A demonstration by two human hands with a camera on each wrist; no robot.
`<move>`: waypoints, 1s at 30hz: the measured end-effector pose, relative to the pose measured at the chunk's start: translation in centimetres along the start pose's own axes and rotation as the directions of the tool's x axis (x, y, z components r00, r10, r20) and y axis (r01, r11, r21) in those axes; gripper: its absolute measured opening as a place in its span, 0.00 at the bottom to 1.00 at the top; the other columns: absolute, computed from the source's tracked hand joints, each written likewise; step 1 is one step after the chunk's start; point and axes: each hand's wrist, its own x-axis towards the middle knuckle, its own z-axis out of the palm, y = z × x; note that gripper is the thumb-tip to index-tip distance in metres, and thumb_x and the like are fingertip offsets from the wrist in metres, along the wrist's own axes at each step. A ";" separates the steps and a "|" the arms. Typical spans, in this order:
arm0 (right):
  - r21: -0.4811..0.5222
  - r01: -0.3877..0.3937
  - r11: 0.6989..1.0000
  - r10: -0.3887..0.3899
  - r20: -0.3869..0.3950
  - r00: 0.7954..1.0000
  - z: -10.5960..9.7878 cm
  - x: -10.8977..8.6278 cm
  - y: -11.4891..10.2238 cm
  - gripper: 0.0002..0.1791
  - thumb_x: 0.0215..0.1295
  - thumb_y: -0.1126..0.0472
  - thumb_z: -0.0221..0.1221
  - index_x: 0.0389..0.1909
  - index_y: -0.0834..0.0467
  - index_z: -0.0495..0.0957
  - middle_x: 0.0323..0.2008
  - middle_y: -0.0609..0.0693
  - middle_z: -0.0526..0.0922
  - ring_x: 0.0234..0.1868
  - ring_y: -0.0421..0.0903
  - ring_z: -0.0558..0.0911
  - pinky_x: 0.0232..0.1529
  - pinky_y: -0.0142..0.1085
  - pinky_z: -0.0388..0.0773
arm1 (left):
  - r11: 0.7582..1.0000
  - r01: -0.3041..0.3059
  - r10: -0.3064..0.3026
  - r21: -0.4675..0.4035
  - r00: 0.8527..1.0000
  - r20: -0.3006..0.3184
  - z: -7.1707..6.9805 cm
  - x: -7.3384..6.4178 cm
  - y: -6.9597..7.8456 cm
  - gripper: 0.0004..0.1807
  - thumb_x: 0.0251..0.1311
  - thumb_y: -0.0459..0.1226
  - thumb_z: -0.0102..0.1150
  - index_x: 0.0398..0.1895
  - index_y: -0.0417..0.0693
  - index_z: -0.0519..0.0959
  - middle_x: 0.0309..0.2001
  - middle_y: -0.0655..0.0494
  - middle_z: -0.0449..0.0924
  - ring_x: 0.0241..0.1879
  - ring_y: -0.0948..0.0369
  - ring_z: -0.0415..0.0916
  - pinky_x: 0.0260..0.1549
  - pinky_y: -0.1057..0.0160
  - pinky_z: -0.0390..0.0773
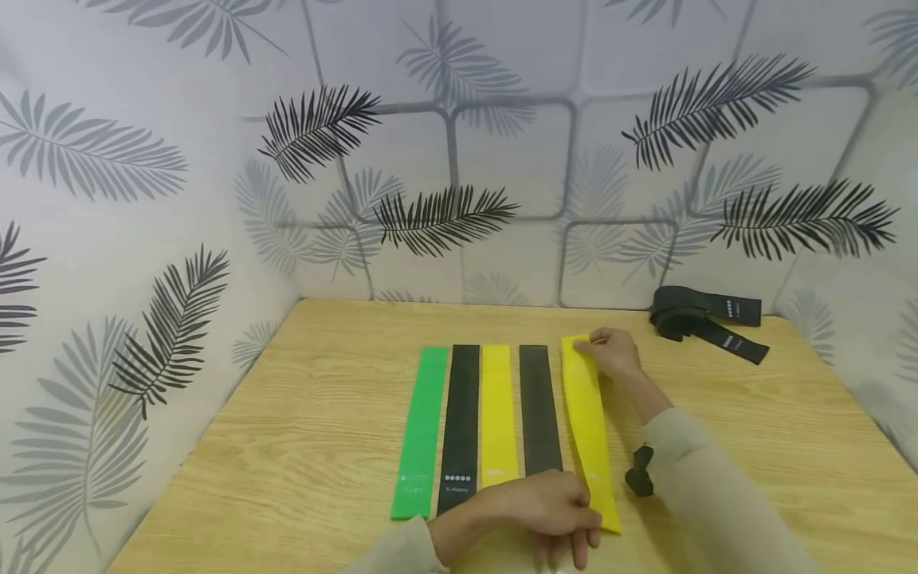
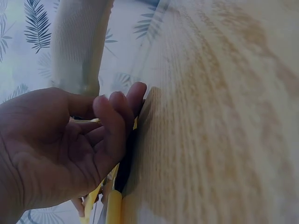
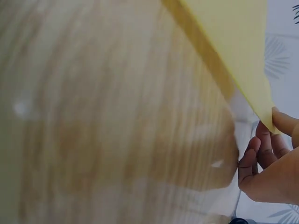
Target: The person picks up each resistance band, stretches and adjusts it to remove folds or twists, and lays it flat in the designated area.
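A yellow resistance band (image 1: 584, 399) lies lengthwise at the right end of a row, its middle slightly twisted. My right hand (image 1: 614, 355) pinches its far end, and the right wrist view shows that corner lifted between thumb and fingers. At the near end my left hand (image 1: 541, 506) holds the band's edge between thumb and index finger, the other fingers loosely bent. To its left lie a black band (image 1: 539, 406), another yellow band (image 1: 500, 406), a black band marked X-Heavy (image 1: 461, 414) and a green band (image 1: 421, 430). My left hand covers the near ends of the middle bands.
More black bands (image 1: 681, 311), one of them rolled up, sit at the table's back right, against the leaf-patterned wall (image 1: 516, 175). The wooden table (image 1: 308, 430) stretches out on both sides of the row. A small black device (image 1: 641, 470) is strapped at my right wrist.
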 end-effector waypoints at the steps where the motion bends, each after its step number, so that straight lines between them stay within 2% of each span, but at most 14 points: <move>1: -0.005 0.007 1.000 -0.007 0.008 1.000 0.1 0.0 0.1 0.23 0.72 0.56 0.65 0.56 0.71 0.77 0.55 0.67 0.80 0.48 0.55 0.78 0.41 0.35 0.76 | 1.000 0.009 -0.009 -0.009 1.000 0.003 0.1 0.0 0.1 0.20 0.80 0.38 0.50 0.26 0.44 0.83 0.19 0.54 0.84 0.10 0.63 0.74 0.09 0.64 0.77; 6: -0.059 0.074 0.996 -0.072 0.039 0.997 0.6 0.0 0.1 0.19 0.70 0.59 0.66 0.51 0.71 0.79 0.52 0.67 0.80 0.47 0.56 0.77 0.42 0.37 0.77 | 0.999 0.033 -0.033 -0.038 0.999 -0.003 0.4 -0.1 0.1 0.20 0.79 0.37 0.51 0.25 0.43 0.82 0.19 0.52 0.84 0.10 0.61 0.75 0.10 0.61 0.79; 10: -0.111 0.126 0.986 -0.120 0.054 0.991 0.8 0.3 0.0 0.14 0.69 0.61 0.66 0.43 0.69 0.78 0.44 0.62 0.79 0.43 0.53 0.74 0.40 0.37 0.73 | 0.999 0.035 -0.036 -0.037 0.999 -0.022 0.4 0.0 0.0 0.20 0.78 0.37 0.53 0.24 0.43 0.83 0.18 0.53 0.84 0.10 0.62 0.76 0.10 0.62 0.80; 18: -0.145 0.116 0.983 -0.103 0.095 0.990 0.5 1.1 0.4 0.14 0.70 0.59 0.65 0.33 0.63 0.71 0.31 0.53 0.71 0.33 0.47 0.69 0.32 0.35 0.65 | 0.998 0.022 -0.023 -0.065 1.000 -0.017 0.3 0.5 -0.3 0.21 0.77 0.39 0.56 0.23 0.42 0.84 0.19 0.50 0.86 0.10 0.62 0.77 0.11 0.60 0.80; 26: -0.199 0.147 0.969 -0.113 0.171 0.979 0.1 1.5 0.6 0.18 0.71 0.57 0.64 0.31 0.61 0.65 0.28 0.51 0.65 0.29 0.46 0.64 0.31 0.35 0.62 | 0.996 0.020 -0.021 -0.084 1.000 -0.013 0.1 0.5 -0.4 0.22 0.76 0.40 0.58 0.21 0.42 0.85 0.18 0.51 0.85 0.09 0.61 0.77 0.10 0.60 0.80; 30: -0.192 0.148 0.970 -0.110 0.198 0.974 0.2 1.4 0.2 0.17 0.72 0.58 0.63 0.34 0.63 0.66 0.33 0.54 0.67 0.33 0.48 0.66 0.34 0.36 0.64 | 0.994 0.012 -0.014 -0.112 1.000 -0.012 -0.1 0.5 -0.8 0.22 0.74 0.41 0.59 0.20 0.42 0.86 0.18 0.51 0.85 0.10 0.61 0.78 0.11 0.61 0.80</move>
